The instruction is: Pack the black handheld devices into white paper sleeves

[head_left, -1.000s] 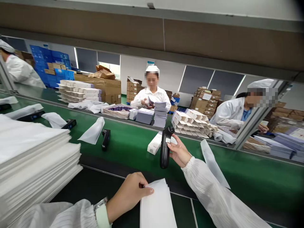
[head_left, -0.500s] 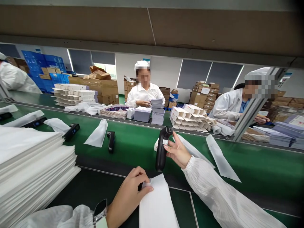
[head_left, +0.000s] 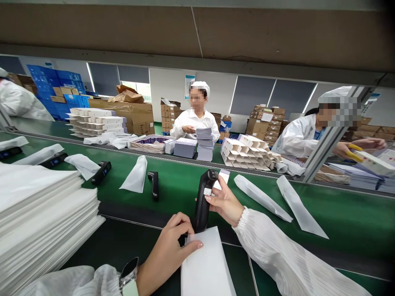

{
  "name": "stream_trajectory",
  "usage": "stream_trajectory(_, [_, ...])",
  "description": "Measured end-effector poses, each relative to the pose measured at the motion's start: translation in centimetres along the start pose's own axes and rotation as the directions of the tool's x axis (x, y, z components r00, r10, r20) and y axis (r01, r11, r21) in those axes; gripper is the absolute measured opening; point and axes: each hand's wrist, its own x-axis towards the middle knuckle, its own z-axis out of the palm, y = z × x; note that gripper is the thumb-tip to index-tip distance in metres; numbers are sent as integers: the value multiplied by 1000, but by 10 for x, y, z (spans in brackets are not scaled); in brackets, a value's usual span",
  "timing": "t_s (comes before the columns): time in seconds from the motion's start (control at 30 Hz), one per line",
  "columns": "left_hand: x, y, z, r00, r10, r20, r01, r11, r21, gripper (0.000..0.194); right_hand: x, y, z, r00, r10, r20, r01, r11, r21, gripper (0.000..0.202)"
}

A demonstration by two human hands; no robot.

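My right hand (head_left: 226, 201) holds a black handheld device (head_left: 203, 202), shaped like an infrared thermometer, by its upper part. It is nearly upright, with a small white label near the head. Its lower end is at the mouth of a white sleeve (head_left: 205, 263); I cannot tell how far inside it reaches. My left hand (head_left: 173, 244) is closed on the sleeve's upper left edge, thumb on top and fingers partly hidden behind it. Beyond, on the green belt (head_left: 179, 185), lie another black device (head_left: 154, 185) and a loose white sleeve (head_left: 134, 174).
A tall stack of white sleeves (head_left: 46, 218) stands at the left. More sleeves (head_left: 300, 205) lie along the belt. Across it are open white boxes (head_left: 247, 152), booklet stacks (head_left: 205, 144) and two co-workers (head_left: 197, 121). A slanted metal post (head_left: 327, 144) and an overhead shelf (head_left: 197, 37) frame the view.
The black device has moved down and slightly left to the sleeve's mouth. Items on the belt have shifted right. The right-hand co-worker now has yellow-handled scissors or a similar tool at a box.
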Motion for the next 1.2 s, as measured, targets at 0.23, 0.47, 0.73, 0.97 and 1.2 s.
stream_trajectory(0.23, [6,8,-10,993,-114,-25,109,981,-163,27,-1,3,5,994,101,-39,-105,989,-107,33])
stream_trajectory(0.47, [12,36,-31,974,-227,20,211,865,-456,28,-6,9,9,968,172,181,-140,974,-177,20])
stream_trajectory(0.73, [2,51,-40,964,-254,77,245,738,-629,21,-11,-1,11,863,214,457,-183,977,-113,46])
stream_trajectory(0.97, [13,73,-56,959,-271,-88,135,707,-695,29,-34,24,44,874,195,445,-281,950,135,73])
stream_trajectory(1.2, [31,43,-50,947,-217,-237,79,872,-483,35,10,-1,13,981,98,-170,-99,995,1,36])
